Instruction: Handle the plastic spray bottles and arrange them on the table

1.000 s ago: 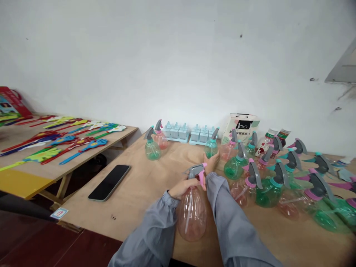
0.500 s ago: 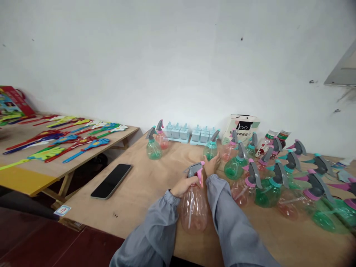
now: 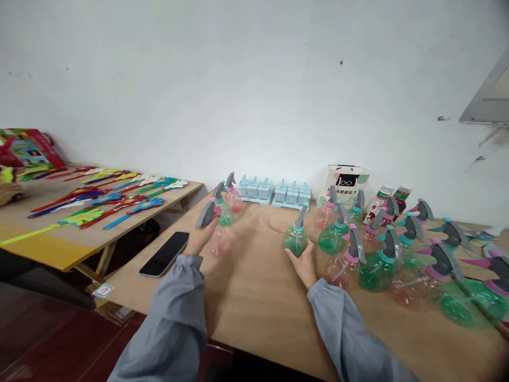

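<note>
My left hand (image 3: 200, 233) is closed around the neck of a pink spray bottle (image 3: 219, 243) with a grey head, at the left of the table. Just behind it stand a green spray bottle (image 3: 226, 214) and another pink spray bottle (image 3: 234, 200). Near the middle, my right hand (image 3: 303, 263) has thumb and fingers curled about the lower body of a green spray bottle (image 3: 295, 242) with a grey and turquoise head. Right of that hand stand several more pink and green bottles, among them a green spray bottle (image 3: 376, 271).
A black phone (image 3: 165, 254) lies at the table's left edge. Pale blue ice-pop moulds (image 3: 292, 194), a white box (image 3: 345, 185) and two small labelled bottles (image 3: 379, 204) stand along the wall. Colourful hand clappers (image 3: 123, 204) cover the neighbouring table.
My left hand has carried the pink spray bottle from the front middle to the left, beside the other two. My right hand has drawn the green spray bottle nearer.
</note>
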A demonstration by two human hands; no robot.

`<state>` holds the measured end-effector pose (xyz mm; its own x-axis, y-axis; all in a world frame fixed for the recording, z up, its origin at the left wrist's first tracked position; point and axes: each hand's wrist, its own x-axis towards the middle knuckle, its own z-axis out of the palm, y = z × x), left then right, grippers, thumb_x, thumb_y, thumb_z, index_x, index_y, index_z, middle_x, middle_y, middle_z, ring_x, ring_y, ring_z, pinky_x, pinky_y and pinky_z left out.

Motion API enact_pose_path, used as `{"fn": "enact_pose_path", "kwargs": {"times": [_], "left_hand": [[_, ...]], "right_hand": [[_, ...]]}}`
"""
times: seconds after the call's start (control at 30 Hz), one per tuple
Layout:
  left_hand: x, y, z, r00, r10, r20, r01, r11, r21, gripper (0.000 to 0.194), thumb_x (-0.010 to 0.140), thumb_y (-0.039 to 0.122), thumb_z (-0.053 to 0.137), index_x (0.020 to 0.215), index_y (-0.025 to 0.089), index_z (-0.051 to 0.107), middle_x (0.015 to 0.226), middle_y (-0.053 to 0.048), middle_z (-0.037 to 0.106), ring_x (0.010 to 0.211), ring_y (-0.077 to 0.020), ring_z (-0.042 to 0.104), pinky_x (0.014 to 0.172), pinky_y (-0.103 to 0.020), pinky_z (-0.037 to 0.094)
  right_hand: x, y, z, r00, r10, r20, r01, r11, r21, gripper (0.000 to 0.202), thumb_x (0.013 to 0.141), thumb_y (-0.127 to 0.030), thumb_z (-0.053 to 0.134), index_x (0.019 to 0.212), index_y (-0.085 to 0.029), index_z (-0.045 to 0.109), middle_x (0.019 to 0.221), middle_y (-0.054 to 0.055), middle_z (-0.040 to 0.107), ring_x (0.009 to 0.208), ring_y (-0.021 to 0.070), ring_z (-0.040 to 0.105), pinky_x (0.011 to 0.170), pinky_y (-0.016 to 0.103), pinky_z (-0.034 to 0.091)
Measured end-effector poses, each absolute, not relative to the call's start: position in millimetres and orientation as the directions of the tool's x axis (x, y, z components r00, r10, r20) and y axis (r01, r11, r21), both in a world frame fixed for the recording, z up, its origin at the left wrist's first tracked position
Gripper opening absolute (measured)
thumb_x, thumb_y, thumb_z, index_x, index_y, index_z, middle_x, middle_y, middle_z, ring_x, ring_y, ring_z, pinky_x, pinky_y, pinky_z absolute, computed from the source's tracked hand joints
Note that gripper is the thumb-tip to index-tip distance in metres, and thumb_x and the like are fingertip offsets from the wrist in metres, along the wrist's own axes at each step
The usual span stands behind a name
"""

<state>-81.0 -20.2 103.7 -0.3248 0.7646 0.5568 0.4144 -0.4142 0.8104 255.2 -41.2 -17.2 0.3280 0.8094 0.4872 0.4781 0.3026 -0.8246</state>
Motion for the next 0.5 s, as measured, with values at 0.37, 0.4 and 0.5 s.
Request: {"fn": "enact_pose_path", "kwargs": {"times": [0.37, 0.4, 0.5], "left_hand": [[-116, 25, 93, -0.501, 0.721, 0.479, 0.428, -0.275, 0.861, 0.029, 0.066, 0.036, 0.068, 0.085, 0.014, 0.070, 0.086, -0.008, 0.075, 0.094, -0.0279, 0.070, 0.092, -0.041, 0.056], [-117, 28, 93, -0.497, 0.718, 0.487, 0.428, -0.285, 0.858, 0.030, 0.066, 0.036, 0.067, 0.086, 0.014, 0.070, 0.087, -0.008, 0.075, 0.095, -0.0276, 0.070, 0.093, -0.041, 0.056], [-121, 37, 92, -0.488, 0.713, 0.504, 0.441, -0.296, 0.847, 0.031, 0.067, 0.034, 0.067, 0.089, 0.013, 0.070, 0.092, -0.010, 0.076, 0.097, -0.0267, 0.069, 0.095, -0.040, 0.055]], "right_hand": [[263, -109, -13, 0.226, 0.805, 0.549, 0.698, 0.260, -0.668, 0.088, 0.068, -0.053, 0.076, 0.139, -0.018, 0.039, 0.122, 0.015, 0.058, 0.115, 0.0357, 0.056, 0.100, 0.054, 0.044], [263, -112, -14, 0.220, 0.809, 0.545, 0.705, 0.255, -0.661, 0.086, 0.067, -0.052, 0.077, 0.137, -0.018, 0.040, 0.119, 0.014, 0.058, 0.114, 0.0354, 0.056, 0.100, 0.054, 0.044], [265, -117, -18, 0.210, 0.810, 0.547, 0.685, 0.277, -0.674, 0.085, 0.066, -0.049, 0.079, 0.135, -0.018, 0.041, 0.121, 0.014, 0.058, 0.115, 0.0352, 0.057, 0.101, 0.054, 0.044]]}}
